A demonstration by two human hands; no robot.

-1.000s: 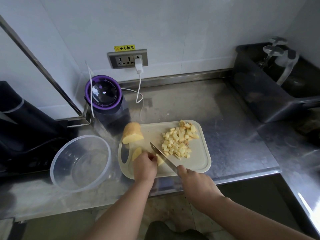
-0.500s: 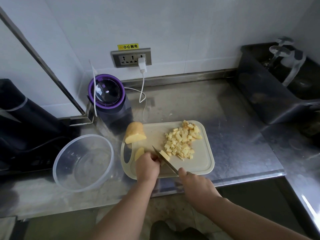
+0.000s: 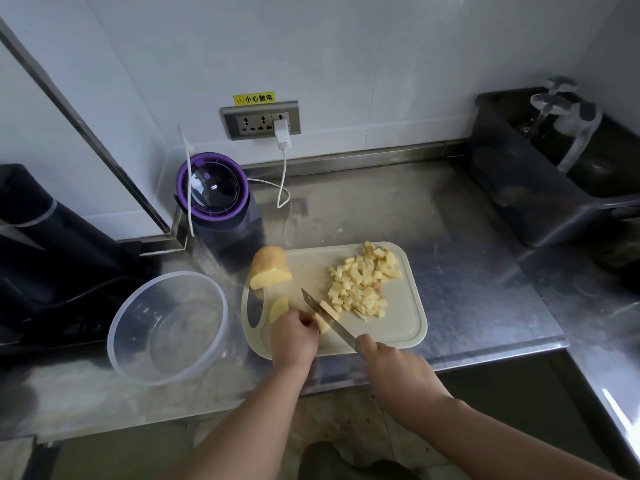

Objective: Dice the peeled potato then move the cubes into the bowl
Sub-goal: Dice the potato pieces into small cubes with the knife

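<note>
A pale cutting board [image 3: 405,327] lies on the steel counter. My left hand [image 3: 292,336] presses down a potato slice [image 3: 323,322] at the board's near left. My right hand [image 3: 391,365] grips a knife [image 3: 327,315] whose blade lies across that slice, tip pointing up-left. A cut strip [image 3: 329,308] rests against the blade's right side. Another slice [image 3: 278,308] lies just left of my fingers. A large uncut potato chunk [image 3: 268,268] sits at the board's far left corner. Several potato cubes [image 3: 363,280] are piled on the right half. The clear plastic bowl [image 3: 168,327] stands left of the board.
A purple-rimmed appliance [image 3: 216,194] stands behind the board's left corner, with a white charger cable [image 3: 284,181] running to the wall socket. A dark tub [image 3: 554,168] holding glassware occupies the back right. A black appliance [image 3: 52,244] sits at far left. The counter edge runs just below the board.
The knife has moved left through the slice; a cut strip now lies right of the blade. My left hand stays on the slice. The camera shifted slightly.
</note>
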